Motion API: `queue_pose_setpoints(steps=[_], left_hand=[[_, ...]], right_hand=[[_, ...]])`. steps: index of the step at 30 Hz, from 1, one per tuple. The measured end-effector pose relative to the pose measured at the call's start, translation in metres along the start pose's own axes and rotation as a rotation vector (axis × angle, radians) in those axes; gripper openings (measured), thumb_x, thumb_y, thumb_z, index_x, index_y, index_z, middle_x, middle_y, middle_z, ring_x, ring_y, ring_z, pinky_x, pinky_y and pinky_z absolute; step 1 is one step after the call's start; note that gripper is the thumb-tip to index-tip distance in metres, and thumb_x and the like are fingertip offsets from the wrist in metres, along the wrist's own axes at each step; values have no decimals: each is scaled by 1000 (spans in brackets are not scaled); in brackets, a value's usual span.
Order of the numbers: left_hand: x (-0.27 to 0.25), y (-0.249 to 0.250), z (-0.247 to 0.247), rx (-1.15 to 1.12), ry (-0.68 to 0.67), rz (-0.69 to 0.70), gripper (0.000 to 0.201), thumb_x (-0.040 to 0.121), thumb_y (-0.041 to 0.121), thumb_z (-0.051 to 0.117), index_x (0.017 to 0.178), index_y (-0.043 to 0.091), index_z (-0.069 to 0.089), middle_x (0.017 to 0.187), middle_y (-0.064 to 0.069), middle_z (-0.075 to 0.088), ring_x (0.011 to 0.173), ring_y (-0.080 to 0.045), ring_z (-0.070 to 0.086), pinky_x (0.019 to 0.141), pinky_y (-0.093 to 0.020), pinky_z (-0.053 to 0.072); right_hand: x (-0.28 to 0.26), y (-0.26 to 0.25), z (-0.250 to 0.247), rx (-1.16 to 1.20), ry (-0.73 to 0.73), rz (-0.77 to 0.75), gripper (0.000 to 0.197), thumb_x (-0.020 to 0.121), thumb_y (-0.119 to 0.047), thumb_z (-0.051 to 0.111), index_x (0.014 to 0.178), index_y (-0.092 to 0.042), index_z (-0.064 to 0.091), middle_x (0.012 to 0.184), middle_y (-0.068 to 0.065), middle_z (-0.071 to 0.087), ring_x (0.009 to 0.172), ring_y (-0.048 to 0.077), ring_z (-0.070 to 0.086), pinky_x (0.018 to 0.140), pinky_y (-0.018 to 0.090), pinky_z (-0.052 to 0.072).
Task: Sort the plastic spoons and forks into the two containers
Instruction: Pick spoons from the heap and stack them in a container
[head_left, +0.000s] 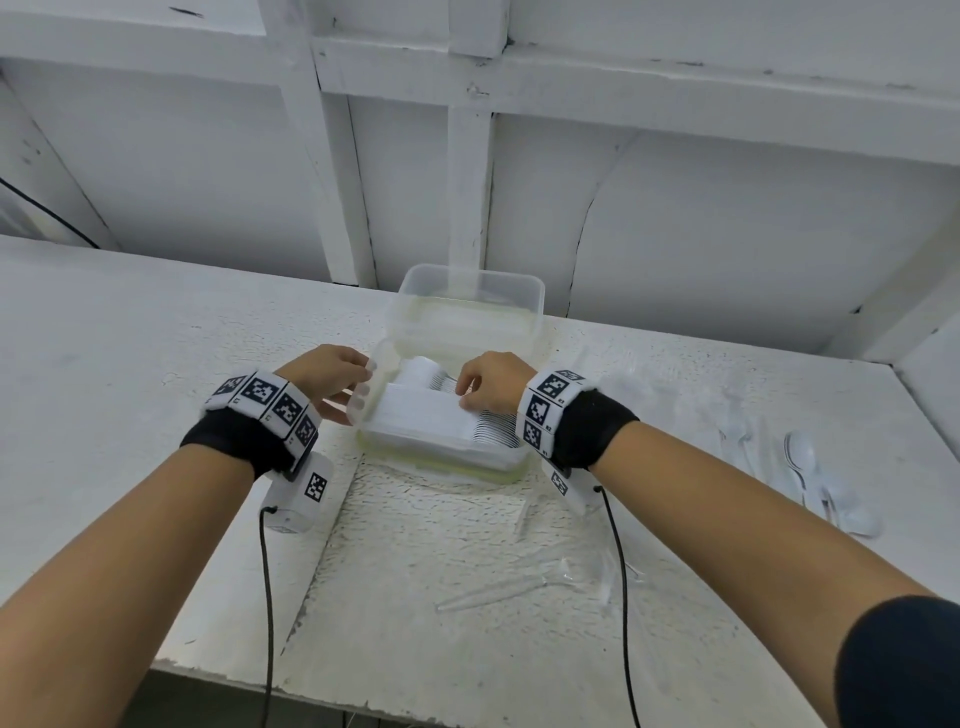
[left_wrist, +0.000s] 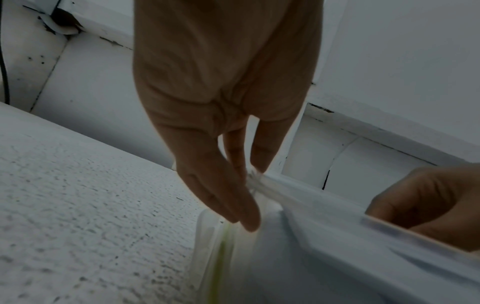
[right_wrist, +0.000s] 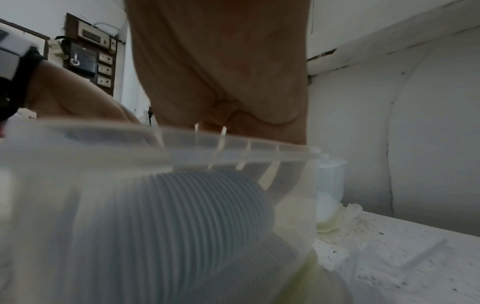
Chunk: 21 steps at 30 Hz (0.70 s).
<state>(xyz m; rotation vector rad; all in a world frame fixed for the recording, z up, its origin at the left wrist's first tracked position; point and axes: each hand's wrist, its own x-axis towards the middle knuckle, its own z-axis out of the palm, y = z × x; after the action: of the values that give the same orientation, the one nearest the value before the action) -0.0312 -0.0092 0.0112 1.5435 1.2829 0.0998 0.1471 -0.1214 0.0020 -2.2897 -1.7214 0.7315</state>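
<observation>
A rough, pitted white-painted table (head_left: 130, 332) stands against a white wall (head_left: 727, 218) crossed by chipped white beams (head_left: 470, 171), under flat, even light. A dark panel of switches (right_wrist: 89, 55) hangs on a far wall.

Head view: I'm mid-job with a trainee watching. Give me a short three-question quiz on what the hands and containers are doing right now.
1. True or false: the far container holds a full stack of cutlery.
2. Where is the right hand? A) on the loose spoons at the right; B) over the stacked cutlery in the near container; C) off the table.
3. Fill in: the left hand touches the near container's ____ wall.

Key: 1 false, it looks nearly empty; 2 B; 3 left.
</observation>
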Motion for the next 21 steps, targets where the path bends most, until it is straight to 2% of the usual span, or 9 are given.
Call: queue_pose_setpoints(steps=[3,5,7,9,12,14,17,19,21], left_hand=[[0,0,1,10,9,2,15,97,11,47,108,7,56,90,-9,59,72,-22,59,62,-36,53],[-1,0,1,30,13,4,15,97,13,48,108,7,56,96,-11,60,74,-22,59,65,-37,54],[-3,0,0,66,20,14,19,97,16,47,112,7,55,103,-12,60,80,-24,60,69,-36,53],[-4,1,-1,127,54,40,25,97,18,45,118,7,54,109,-12,60,89,-26,58,71,-35,51],[-9,8,1,267,250,157,32,96,19,45,124,7,54,120,-14,57,101,-30,55,80,-38,47],[-19,17,8,270,390,277,32,95,20,44,123,8,55,120,-14,58,108,-31,54,87,-37,43],[-46,40,34,201,470,487,29,95,19,43,117,10,59,105,-5,58,100,-21,53,81,-29,38],[-68,57,60,161,426,611,24,95,18,44,111,13,62,97,1,58,88,-13,51,76,-25,38],[-87,73,92,130,307,712,20,95,18,44,104,17,62,88,4,61,75,-8,53,67,-22,42]], right_hand=[[3,2,1,2,-17,-2,22,89,-15,57,105,-4,68,112,9,66,105,23,59,76,22,39],[4,4,1,-1,-40,11,28,92,-17,52,104,3,68,113,15,67,105,28,60,74,26,42],[5,5,0,-6,-55,14,33,94,-18,49,104,9,64,116,21,63,106,34,59,77,32,46],[1,8,-5,1,-29,-18,34,95,-18,46,106,10,63,119,21,62,108,35,57,84,35,46],[-16,17,-26,54,78,-95,32,97,-22,45,115,-4,65,125,4,62,116,19,55,91,20,38],[-35,26,-43,103,172,-120,31,97,-23,46,118,-11,64,126,0,62,117,12,54,90,15,34],[-74,50,-66,192,260,-107,28,95,-21,51,117,-11,65,122,0,64,110,9,56,89,13,36],[-104,74,-76,213,285,-64,27,94,-21,53,116,-12,66,119,0,65,102,5,56,87,12,36],[-133,100,-82,203,303,3,25,93,-21,55,114,-13,67,116,-1,66,99,3,56,85,11,36]])
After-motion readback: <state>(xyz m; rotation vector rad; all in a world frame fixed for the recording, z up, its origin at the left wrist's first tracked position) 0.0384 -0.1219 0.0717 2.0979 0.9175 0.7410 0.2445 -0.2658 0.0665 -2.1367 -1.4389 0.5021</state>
